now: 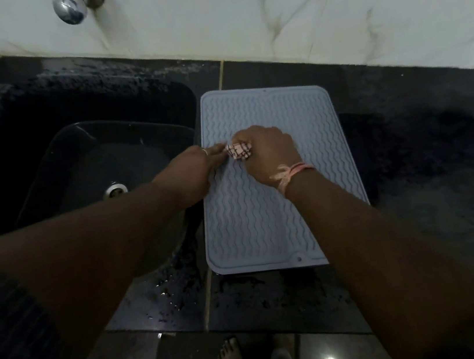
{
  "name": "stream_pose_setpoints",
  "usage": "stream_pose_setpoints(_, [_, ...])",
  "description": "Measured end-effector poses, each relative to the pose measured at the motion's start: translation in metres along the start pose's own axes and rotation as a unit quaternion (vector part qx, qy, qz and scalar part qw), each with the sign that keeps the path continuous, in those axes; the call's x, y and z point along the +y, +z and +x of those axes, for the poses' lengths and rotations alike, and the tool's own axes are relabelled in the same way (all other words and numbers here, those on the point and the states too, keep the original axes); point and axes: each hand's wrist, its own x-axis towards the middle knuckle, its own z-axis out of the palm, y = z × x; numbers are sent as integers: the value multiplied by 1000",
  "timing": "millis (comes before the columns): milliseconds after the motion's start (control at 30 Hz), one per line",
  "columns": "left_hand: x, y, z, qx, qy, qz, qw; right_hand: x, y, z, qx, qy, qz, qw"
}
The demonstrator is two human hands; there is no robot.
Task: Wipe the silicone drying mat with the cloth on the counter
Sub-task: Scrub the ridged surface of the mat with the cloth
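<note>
The dark counter (405, 131) has bare room from 1 to 5 o'clock of the grey silicone drying mat (266, 221), whose long axis runs 12 to 6; the black sink (91, 169) lies just beside its 9 o'clock edge. Over the mat's upper left, the right hand (271, 151) curls round the bunched pink cloth (239, 151), mostly hidden, while the left hand (194, 167) has its fingers pressed together, pinching the cloth's end.

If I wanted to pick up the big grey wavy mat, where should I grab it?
Probably the near short edge of the mat, from the counter's front. It lies flat, but its raised rim there is bare, while the left hand and right hand bunch the cloth mid-mat.
</note>
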Motion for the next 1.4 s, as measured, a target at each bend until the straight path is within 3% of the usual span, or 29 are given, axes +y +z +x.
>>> stream_pose_setpoints(133, [1, 3, 0, -1, 12, 14, 1000, -7, 9, -32, -12, -14, -40, 999])
stream_pose_setpoints(233, [5, 8, -2, 8, -3, 14, 1000, -13, 7, -81, -30, -37, -9, 999])
stream_pose_setpoints(433, [6, 3, -3, -31, -9, 15, 999, -27, 7, -176, -132, -59, 47, 988])
stream_pose_setpoints(567, [13, -5, -2, -69, -18, 6, 997, -22, -9, -167, -205, -51, 204, 956])
stream_pose_setpoints(633, [18, -10, -8, -48, -31, -38, 998, -18, -23, -139, -173, -44, 271, 946])
stream_pose_setpoints(733, [22, -9, -31, -4, -88, -25, 996, -11, -28, -79, -58, -22, 230, 971])
stream_pose_setpoints(867, [32, -7, -64, -100, -158, 17, 982, -14, -15, -9, 16, 2, 110, 994])
stream_pose_setpoints(1000, [37, -8, -74, -163, -177, 54, 969, -26, 2, 2, -44, -8, -21, 999])
stream_pose_setpoints(1100, [38, -8, -72, -171, -176, 91, 965, -33, 5, -27, -51, -30, -41, 997])
stream_pose_setpoints(1300, [30, 0, -78, -140, -184, 73, 970, -45, 3, -131, -114, -81, 104, 985])
stream_pose_setpoints(1400, [28, 0, -84, -121, -182, 55, 974, -43, -3, -140, -204, -73, 140, 966])
